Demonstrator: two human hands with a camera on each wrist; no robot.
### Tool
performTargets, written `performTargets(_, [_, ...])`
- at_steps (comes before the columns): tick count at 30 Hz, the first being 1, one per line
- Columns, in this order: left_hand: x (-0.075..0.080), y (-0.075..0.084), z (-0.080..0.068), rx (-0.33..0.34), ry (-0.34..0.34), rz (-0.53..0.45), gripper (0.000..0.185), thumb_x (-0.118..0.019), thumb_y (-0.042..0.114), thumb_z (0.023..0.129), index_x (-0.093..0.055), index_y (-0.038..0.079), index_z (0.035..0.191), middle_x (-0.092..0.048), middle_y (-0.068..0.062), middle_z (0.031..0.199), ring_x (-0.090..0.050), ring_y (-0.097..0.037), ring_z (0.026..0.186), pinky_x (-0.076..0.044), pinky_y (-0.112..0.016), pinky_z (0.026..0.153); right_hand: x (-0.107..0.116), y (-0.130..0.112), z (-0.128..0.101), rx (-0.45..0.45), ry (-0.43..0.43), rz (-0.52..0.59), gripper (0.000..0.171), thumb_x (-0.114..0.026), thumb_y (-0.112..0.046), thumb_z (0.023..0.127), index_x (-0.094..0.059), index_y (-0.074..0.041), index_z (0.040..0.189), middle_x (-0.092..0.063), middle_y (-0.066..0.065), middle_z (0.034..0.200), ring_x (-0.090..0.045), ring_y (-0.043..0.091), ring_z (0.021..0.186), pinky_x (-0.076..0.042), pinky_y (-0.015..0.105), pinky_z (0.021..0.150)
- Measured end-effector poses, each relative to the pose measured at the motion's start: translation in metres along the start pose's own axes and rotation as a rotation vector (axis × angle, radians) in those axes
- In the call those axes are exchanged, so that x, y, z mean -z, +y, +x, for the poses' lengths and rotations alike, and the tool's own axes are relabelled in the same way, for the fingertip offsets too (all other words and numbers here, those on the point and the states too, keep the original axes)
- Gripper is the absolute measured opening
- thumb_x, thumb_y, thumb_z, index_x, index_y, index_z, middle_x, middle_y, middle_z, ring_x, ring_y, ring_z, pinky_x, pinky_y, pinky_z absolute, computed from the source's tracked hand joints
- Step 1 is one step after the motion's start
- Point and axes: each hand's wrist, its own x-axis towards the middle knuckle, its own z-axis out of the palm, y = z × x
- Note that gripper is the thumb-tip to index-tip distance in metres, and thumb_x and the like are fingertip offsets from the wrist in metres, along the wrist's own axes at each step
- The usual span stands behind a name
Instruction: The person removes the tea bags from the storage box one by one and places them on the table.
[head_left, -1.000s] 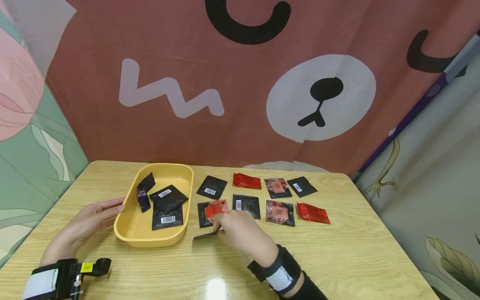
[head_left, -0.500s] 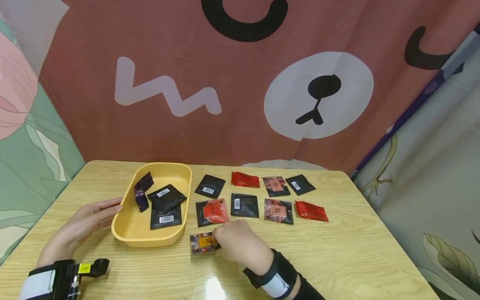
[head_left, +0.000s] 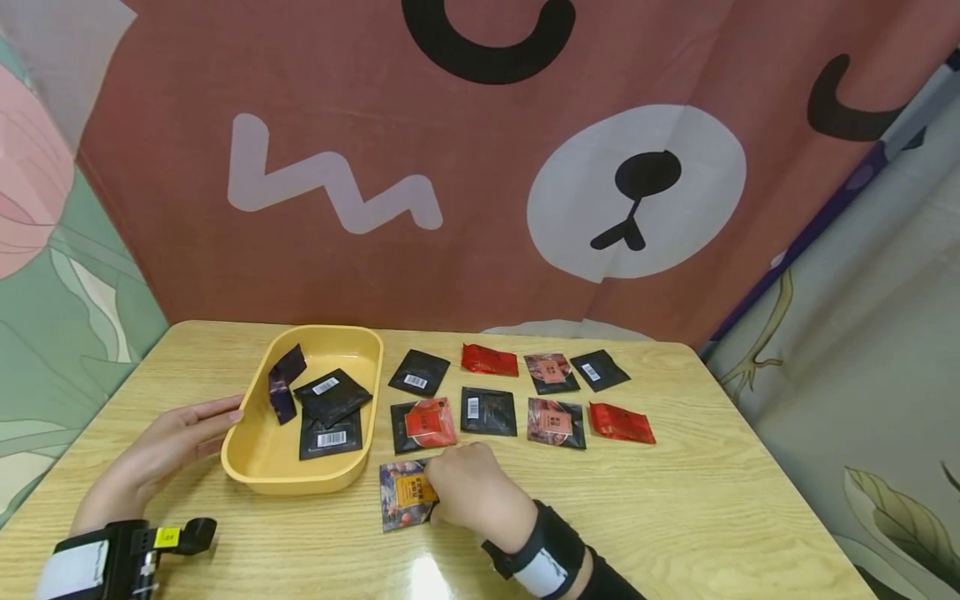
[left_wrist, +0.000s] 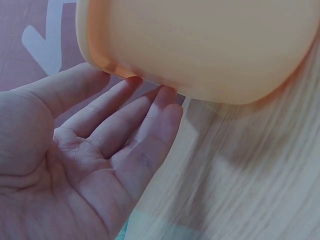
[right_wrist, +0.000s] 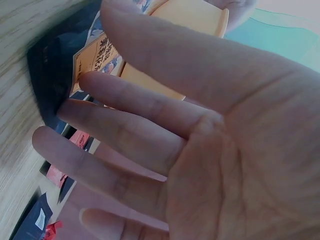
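A dark packet with an orange label [head_left: 405, 493] lies flat on the wooden table [head_left: 712, 517], just in front of the yellow tray [head_left: 300, 481]. My right hand [head_left: 452, 481] rests at its right edge, and in the right wrist view the nearly straight fingers [right_wrist: 115, 120] touch the packet [right_wrist: 92, 55] with the thumb stretched above it. Beside the tray's left wall lies my left hand [head_left: 176, 446], palm open, its fingertips [left_wrist: 167, 97] touching the tray [left_wrist: 200, 50]. Three dark packets [head_left: 330, 400] sit in the tray.
Several black, red and patterned packets lie in two rows right of the tray, such as a red one [head_left: 621, 423] and a black one [head_left: 489, 411]. A reddish curtain [head_left: 480, 208] hangs behind the table. The table's right edge runs close by.
The packet under my right hand went from edge-on to lying flat with its orange label up, and shifted nearer to me. The left hand stayed by the tray.
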Motion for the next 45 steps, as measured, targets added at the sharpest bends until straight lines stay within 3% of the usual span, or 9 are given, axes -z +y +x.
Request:
performTargets(7, [0.001, -0.001, 0.000, -0.005, -0.017, -0.047, 0.063, -0.052, 0.023, 0.105, -0.028, -0.019, 0.146, -0.050, -0.011, 0.139, -0.056, 0.010, 0.099, -0.056, -0.022, 0.084, 0.000, -0.003, 0.000, -0.027, -0.037, -0.043, 0.037, -0.089, -0.044, 0.071, -0.074, -0.016, 0.090, -0.063, -0.006, 0.074, -0.051, 0.010, 0.064, -0.044, 0.029, 0.064])
performTargets(13, [0.001, -0.003, 0.000, -0.006, -0.011, -0.044, 0.063, -0.052, 0.023, 0.105, -0.028, -0.019, 0.145, -0.051, -0.008, 0.137, -0.056, 0.011, 0.099, -0.056, -0.022, 0.083, -0.001, -0.004, -0.001, -0.020, 0.004, -0.023, 0.035, -0.084, -0.045, 0.076, -0.075, -0.013, 0.087, -0.060, -0.005, 0.069, -0.048, 0.011, 0.061, -0.042, 0.027, 0.063])
performTargets(17, [0.002, -0.003, 0.000, -0.005, -0.003, -0.032, 0.063, -0.053, 0.023, 0.105, -0.030, -0.019, 0.145, -0.052, -0.007, 0.136, -0.056, 0.011, 0.099, -0.056, -0.022, 0.082, 0.001, -0.004, 0.000, 0.003, 0.094, 0.002, 0.030, -0.080, -0.044, 0.082, -0.076, -0.015, 0.085, -0.063, -0.006, 0.071, -0.049, 0.009, 0.060, -0.040, 0.026, 0.058])
performTargets(21, [0.003, -0.003, 0.000, -0.009, -0.017, -0.044, 0.063, -0.053, 0.024, 0.105, -0.029, -0.018, 0.146, -0.054, -0.001, 0.134, -0.056, 0.010, 0.100, -0.056, -0.022, 0.083, 0.003, -0.001, 0.001, 0.034, 0.223, -0.011, 0.028, -0.077, -0.043, 0.085, -0.077, -0.018, 0.098, -0.070, -0.007, 0.081, -0.059, 0.009, 0.066, -0.045, 0.027, 0.060])
performTargets(26, [0.002, -0.003, 0.000, -0.018, -0.011, -0.056, 0.063, -0.053, 0.024, 0.105, -0.029, -0.018, 0.146, -0.055, 0.005, 0.131, -0.057, 0.009, 0.101, -0.055, -0.021, 0.084, 0.006, 0.001, 0.006, 0.092, 0.405, 0.012, 0.033, -0.075, -0.039, 0.089, -0.076, -0.017, 0.113, -0.074, -0.005, 0.097, -0.068, 0.013, 0.083, -0.054, 0.030, 0.073])
performTargets(30, [0.001, -0.003, 0.001, -0.020, 0.000, -0.057, 0.063, -0.054, 0.023, 0.105, -0.029, -0.018, 0.146, -0.052, -0.003, 0.137, -0.056, 0.010, 0.101, -0.055, -0.022, 0.084, 0.007, 0.002, 0.016, 0.167, 0.514, 0.045, 0.032, -0.073, -0.036, 0.092, -0.074, -0.015, 0.116, -0.073, -0.004, 0.107, -0.065, 0.015, 0.099, -0.053, 0.033, 0.088])
performTargets(33, [0.002, -0.002, 0.001, -0.019, 0.002, -0.066, 0.063, -0.054, 0.023, 0.104, -0.030, -0.017, 0.146, -0.053, -0.001, 0.135, -0.057, 0.009, 0.100, -0.056, -0.022, 0.084, 0.011, -0.001, 0.027, 0.201, 0.562, 0.039, 0.032, -0.070, -0.034, 0.094, -0.072, -0.015, 0.119, -0.070, -0.003, 0.114, -0.061, 0.016, 0.109, -0.049, 0.032, 0.096])
performTargets(39, [0.003, -0.001, -0.002, -0.025, -0.003, -0.095, 0.062, -0.054, 0.020, 0.104, -0.029, -0.019, 0.145, -0.057, 0.009, 0.127, -0.058, 0.007, 0.101, -0.056, -0.022, 0.084, 0.025, -0.011, 0.048, 0.244, 0.537, 0.022, 0.039, -0.067, -0.036, 0.096, -0.066, -0.018, 0.131, -0.065, -0.002, 0.128, -0.054, 0.017, 0.123, -0.041, 0.037, 0.109])
performTargets(45, [0.003, -0.001, -0.003, -0.031, -0.013, -0.114, 0.062, -0.054, 0.019, 0.104, -0.029, -0.019, 0.145, -0.057, 0.007, 0.128, -0.058, 0.006, 0.102, -0.055, -0.022, 0.085, 0.039, -0.022, 0.068, 0.309, 0.409, -0.040, 0.050, -0.065, -0.042, 0.096, -0.058, -0.019, 0.140, -0.057, -0.004, 0.138, -0.049, 0.015, 0.130, -0.035, 0.034, 0.114])
